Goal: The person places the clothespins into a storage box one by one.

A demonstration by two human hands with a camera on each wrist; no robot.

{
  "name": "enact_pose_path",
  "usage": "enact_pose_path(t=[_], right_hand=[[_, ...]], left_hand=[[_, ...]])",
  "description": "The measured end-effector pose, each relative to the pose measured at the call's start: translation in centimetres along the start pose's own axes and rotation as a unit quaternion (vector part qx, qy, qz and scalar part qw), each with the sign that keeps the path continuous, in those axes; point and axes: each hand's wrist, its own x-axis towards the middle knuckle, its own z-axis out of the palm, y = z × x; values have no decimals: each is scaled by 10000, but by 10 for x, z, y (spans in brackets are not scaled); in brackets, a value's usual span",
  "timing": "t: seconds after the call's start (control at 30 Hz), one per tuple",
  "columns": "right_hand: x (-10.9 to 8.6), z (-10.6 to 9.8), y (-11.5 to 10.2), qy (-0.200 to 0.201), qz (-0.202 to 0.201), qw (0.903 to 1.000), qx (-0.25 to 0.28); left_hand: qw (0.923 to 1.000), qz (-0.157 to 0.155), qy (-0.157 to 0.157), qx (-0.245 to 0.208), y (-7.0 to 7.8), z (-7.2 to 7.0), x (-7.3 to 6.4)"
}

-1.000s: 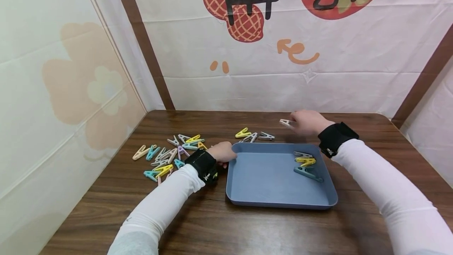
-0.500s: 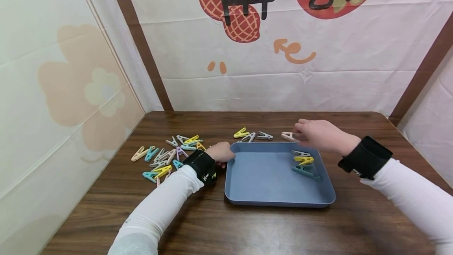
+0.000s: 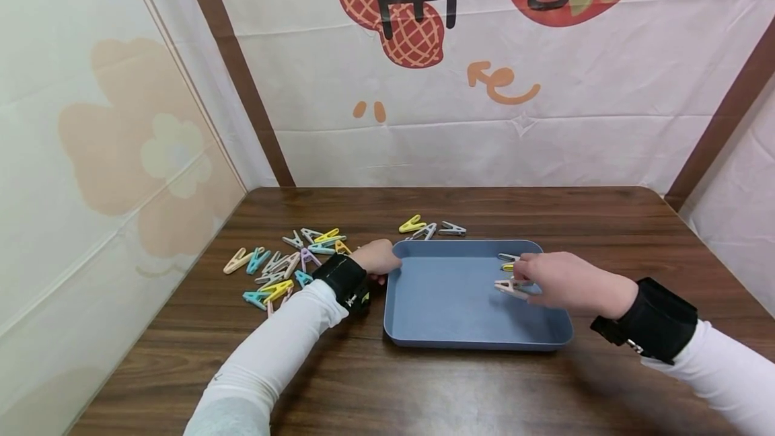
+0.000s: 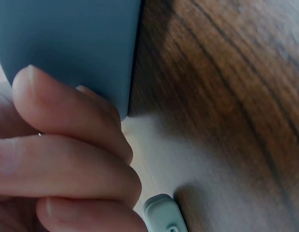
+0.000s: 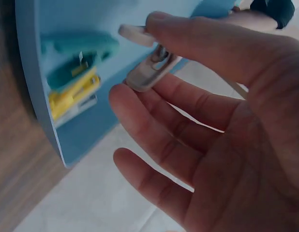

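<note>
A blue-grey tray (image 3: pixel 448 305) lies on the table. My left hand (image 3: pixel 377 258) grips its left rim near the far corner, and the left wrist view shows the fingers curled at the tray wall (image 4: pixel 86 43). Over the tray's right side, my right hand (image 3: pixel 563 282) pinches a pale beige clothespin (image 3: pixel 510 287) between thumb and fingers. Beneath and beside that hand, the right wrist view shows a green clothespin (image 5: pixel 72 67), a yellow clothespin (image 5: pixel 74 94) and a grey clothespin (image 5: pixel 77 112) inside the tray. In the head view the hand hides the green one.
Left of the tray lies a loose heap of clothespins (image 3: pixel 290 264) in several colours. Behind the tray are a yellow clothespin (image 3: pixel 412 223) and grey ones (image 3: pixel 452 229). The wooden table (image 3: pixel 448 389) meets a printed cloth wall (image 3: pixel 448 153) at the back.
My right hand has brought the beige clothespin from behind the tray toward me, over the tray's right side. The left hand has kept its grip on the rim.
</note>
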Motion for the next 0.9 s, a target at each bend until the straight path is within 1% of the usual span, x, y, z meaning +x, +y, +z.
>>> enact_pose_path(t=[0.17,0.27,0.33,0.53,0.7,0.9], right_hand=[[-6,10,-3,-243,65,9994,250],[-8,14,-3,-380,203,9981,439],[-9,16,-3,-444,277,9975,471],[-9,20,-2,-475,341,9977,354],[-8,22,1,-336,314,9987,219],[-8,25,4,-184,233,9995,-145]], left_hand=[[10000,-56,-56,39,1,-2,1],[10000,-62,-57,41,1,-1,1],[10000,-47,-31,44,1,-1,1],[10000,0,-20,56,2,-3,-1],[9999,87,-4,83,2,-3,-4],[9999,91,-14,102,1,-2,-4]])
